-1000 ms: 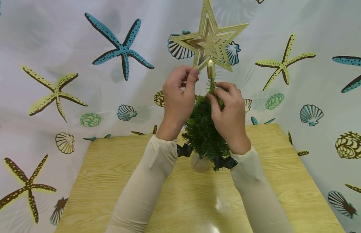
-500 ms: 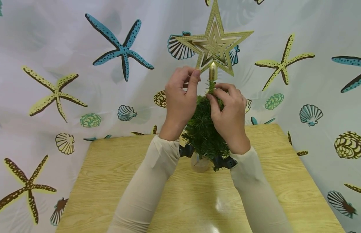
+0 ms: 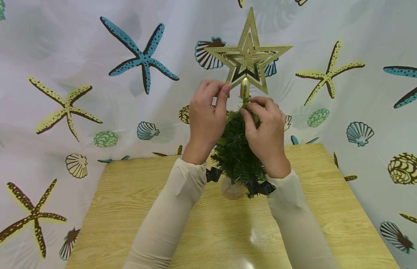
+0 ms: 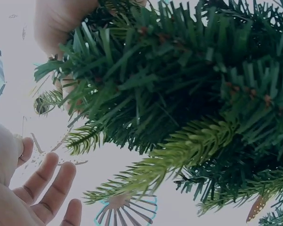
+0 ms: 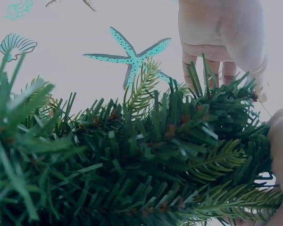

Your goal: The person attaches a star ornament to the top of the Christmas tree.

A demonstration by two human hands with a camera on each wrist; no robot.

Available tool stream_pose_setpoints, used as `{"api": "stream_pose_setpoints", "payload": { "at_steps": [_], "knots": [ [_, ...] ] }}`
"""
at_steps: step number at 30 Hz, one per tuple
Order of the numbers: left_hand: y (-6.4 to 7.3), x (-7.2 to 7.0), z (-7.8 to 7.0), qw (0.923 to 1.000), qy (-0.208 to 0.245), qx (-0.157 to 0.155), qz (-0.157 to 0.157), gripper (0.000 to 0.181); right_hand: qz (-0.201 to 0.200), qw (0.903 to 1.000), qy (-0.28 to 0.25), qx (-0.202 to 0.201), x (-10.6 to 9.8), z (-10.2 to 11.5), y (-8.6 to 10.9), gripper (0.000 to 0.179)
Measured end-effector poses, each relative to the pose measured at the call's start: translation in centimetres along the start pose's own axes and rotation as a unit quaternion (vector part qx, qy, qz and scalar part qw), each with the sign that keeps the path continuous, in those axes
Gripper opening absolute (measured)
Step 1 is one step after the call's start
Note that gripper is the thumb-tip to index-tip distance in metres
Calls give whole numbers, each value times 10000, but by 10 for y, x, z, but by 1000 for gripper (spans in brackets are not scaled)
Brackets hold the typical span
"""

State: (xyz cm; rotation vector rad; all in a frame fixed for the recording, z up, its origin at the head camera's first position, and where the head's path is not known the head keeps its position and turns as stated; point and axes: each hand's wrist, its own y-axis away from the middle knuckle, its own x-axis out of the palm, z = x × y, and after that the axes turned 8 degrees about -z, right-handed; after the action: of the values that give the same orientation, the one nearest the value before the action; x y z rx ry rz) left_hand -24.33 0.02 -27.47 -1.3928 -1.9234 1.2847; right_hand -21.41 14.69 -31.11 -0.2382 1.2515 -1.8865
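A gold star tree topper (image 3: 247, 62) stands upright above a small artificial Christmas tree (image 3: 237, 157) in the head view. My left hand (image 3: 208, 116) pinches the star's lower left point between thumb and index finger. Its other fingers spread beside the branches in the left wrist view. The star's gold socket (image 3: 244, 88) sits over the tip of the tree's top sprig (image 3: 245, 101). Just below it, my right hand (image 3: 267, 130) pinches that sprig. Dense green needles hide part of this hand in the right wrist view.
The tree stands on a wood-grain table (image 3: 134, 201), with a pale round base (image 3: 231, 189) under it. Dark wrist straps (image 3: 260, 187) sit close to the lower branches. Behind hangs a white curtain (image 3: 181, 30) printed with starfish and shells.
The left hand has brought the star from a leftward tilt to nearly upright and lowered it, its socket coming down over the sprig. The right hand keeps its pinch on the sprig.
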Motion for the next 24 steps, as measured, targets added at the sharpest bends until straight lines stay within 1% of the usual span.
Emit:
{"api": "stream_pose_setpoints", "payload": {
  "at_steps": [9,15,19,24],
  "knots": [
    [3,1,3,9997,-170,152,-34,28,-73,9999,-58,90,1,-1,1,22],
    [5,0,4,9992,-287,290,-47,26,-23,9999,-6,125,0,-2,1,23],
    [8,-1,5,9983,-494,321,42,25,-52,9999,-10,85,1,-3,1,22],
    [11,-2,5,9971,-649,291,253,25,-66,10000,4,55,0,-3,1,21]
  ]
}}
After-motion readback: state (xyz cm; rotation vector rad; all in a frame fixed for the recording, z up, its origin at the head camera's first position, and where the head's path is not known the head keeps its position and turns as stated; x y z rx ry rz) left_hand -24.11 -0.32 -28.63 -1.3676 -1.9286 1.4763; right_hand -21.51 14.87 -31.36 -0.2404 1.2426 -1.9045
